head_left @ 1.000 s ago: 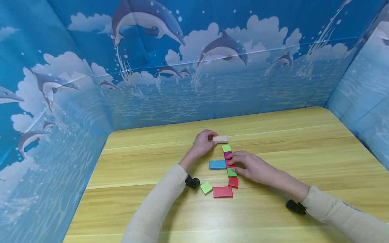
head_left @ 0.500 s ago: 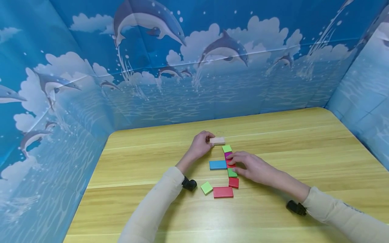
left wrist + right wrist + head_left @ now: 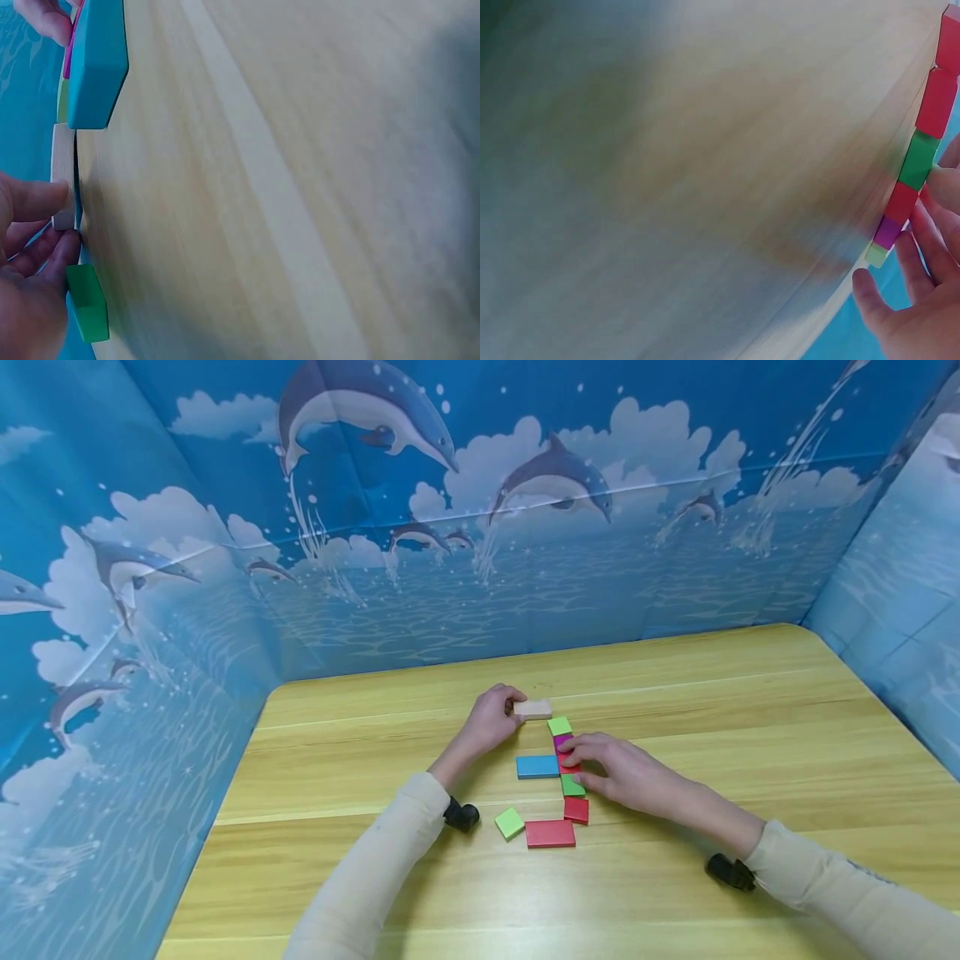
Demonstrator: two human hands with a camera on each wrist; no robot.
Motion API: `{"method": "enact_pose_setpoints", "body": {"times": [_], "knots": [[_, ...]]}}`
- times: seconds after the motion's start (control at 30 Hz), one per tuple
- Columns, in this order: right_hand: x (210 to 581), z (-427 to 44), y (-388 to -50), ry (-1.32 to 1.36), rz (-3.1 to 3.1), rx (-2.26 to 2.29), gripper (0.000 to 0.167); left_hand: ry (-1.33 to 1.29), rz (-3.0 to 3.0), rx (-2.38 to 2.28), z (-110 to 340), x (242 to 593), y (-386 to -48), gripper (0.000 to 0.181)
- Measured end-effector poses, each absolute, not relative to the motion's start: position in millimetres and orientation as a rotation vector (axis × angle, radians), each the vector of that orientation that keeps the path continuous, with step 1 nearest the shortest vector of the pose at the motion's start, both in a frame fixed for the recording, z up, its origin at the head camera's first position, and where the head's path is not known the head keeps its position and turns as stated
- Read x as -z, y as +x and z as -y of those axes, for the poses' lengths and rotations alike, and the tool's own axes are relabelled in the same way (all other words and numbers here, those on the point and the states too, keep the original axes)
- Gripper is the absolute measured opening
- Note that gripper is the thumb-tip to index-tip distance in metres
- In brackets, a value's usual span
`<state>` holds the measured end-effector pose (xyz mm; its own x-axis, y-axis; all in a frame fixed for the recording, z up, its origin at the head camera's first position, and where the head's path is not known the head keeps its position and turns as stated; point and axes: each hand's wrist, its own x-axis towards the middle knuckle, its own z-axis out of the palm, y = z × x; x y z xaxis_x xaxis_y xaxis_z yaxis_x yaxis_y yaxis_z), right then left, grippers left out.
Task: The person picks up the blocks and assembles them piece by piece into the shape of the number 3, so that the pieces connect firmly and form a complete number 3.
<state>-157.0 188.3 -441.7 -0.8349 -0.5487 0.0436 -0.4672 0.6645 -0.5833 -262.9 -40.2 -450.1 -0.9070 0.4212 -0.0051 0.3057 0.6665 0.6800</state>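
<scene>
At the far end of a row of coloured blocks, my left hand (image 3: 491, 720) pinches a plain wooden block (image 3: 533, 710) between thumb and fingers. A green block (image 3: 88, 303) stands just beside that hand in the left wrist view; the hand hides it from the head camera. My right hand (image 3: 618, 772) lies over the middle of the row, fingers loosely spread. Its fingertips touch near the purple block (image 3: 562, 742) and the red block (image 3: 568, 762), the thumb at the green square block (image 3: 573, 786). A light green block (image 3: 559, 726) tops the row.
A blue block (image 3: 537, 767) juts left from the row. At the near end lie a small red block (image 3: 576, 811), a larger red block (image 3: 550, 834) and a tilted light green block (image 3: 509, 823). A dolphin-print cloth (image 3: 465, 602) hangs behind the wooden table (image 3: 712, 693).
My left hand has drawn the wooden block a little to the left and nearer. The right hand and the coloured blocks stay where they were.
</scene>
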Motion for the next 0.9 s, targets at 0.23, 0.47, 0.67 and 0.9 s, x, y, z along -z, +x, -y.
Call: {"method": "enact_pose_setpoints", "body": {"times": [0.23, 0.47, 0.67, 0.9], "knots": [[440.6, -189.3, -157.6, -0.842, -2.736, 0.905, 0.03, 0.601, -2.728, -1.031, 43.0, 450.2, -263.4, 0.028], [439.3, -189.8, -157.1, -0.846, -2.727, 0.915, 0.029, 0.61, -2.701, -1.07, 45.2, 450.9, -263.0, 0.027], [439.4, -189.6, -156.7, -0.849, -2.723, 0.921, 0.029, 0.624, -2.689, -1.075, 47.4, 451.5, -262.8, 0.027], [439.5, -189.0, -156.8, -0.852, -2.73, 0.91, 0.029, 0.643, -2.683, -1.067, 49.0, 450.7, -261.6, 0.027]]}}
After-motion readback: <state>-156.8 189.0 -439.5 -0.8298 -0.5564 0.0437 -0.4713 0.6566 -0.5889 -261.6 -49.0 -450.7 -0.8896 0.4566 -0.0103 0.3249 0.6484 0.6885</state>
